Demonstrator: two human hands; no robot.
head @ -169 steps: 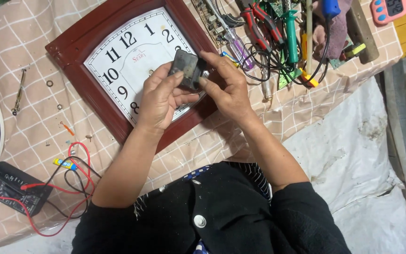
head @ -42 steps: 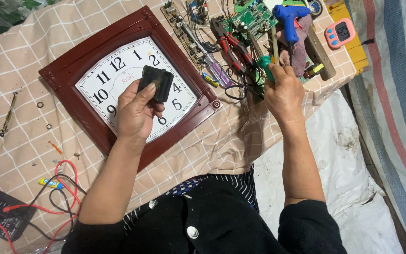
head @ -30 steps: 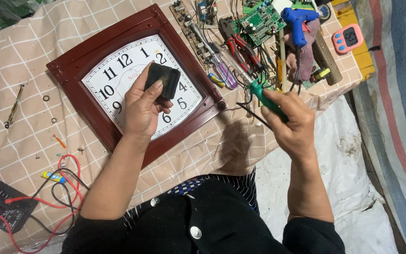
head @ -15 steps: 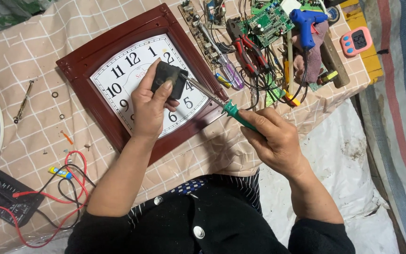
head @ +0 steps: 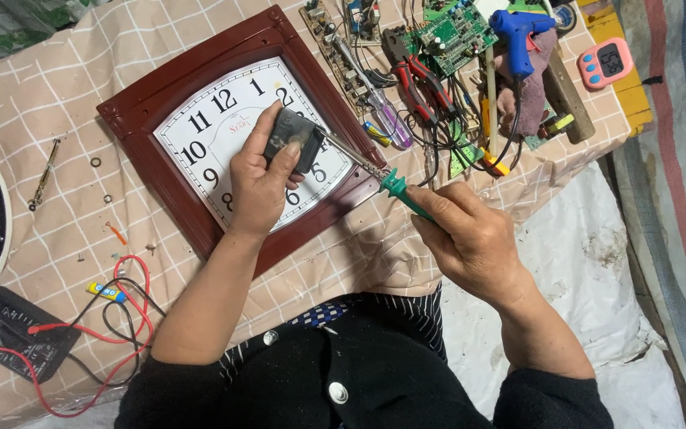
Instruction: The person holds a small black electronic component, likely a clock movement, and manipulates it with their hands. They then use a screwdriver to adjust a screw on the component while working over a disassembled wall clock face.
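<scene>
Right hand (head: 470, 238) has brought green screwdriver (head: 375, 176) to black clock movement (head: 294, 140), gripped by left hand (head: 260, 187); next: seat tip squarely.

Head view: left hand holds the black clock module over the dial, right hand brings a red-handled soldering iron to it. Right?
Not quite. The head view shows the soldering iron in the right hand has a green handle, not red. The rest stands: the left hand holds the black clock module over the dial.
</scene>
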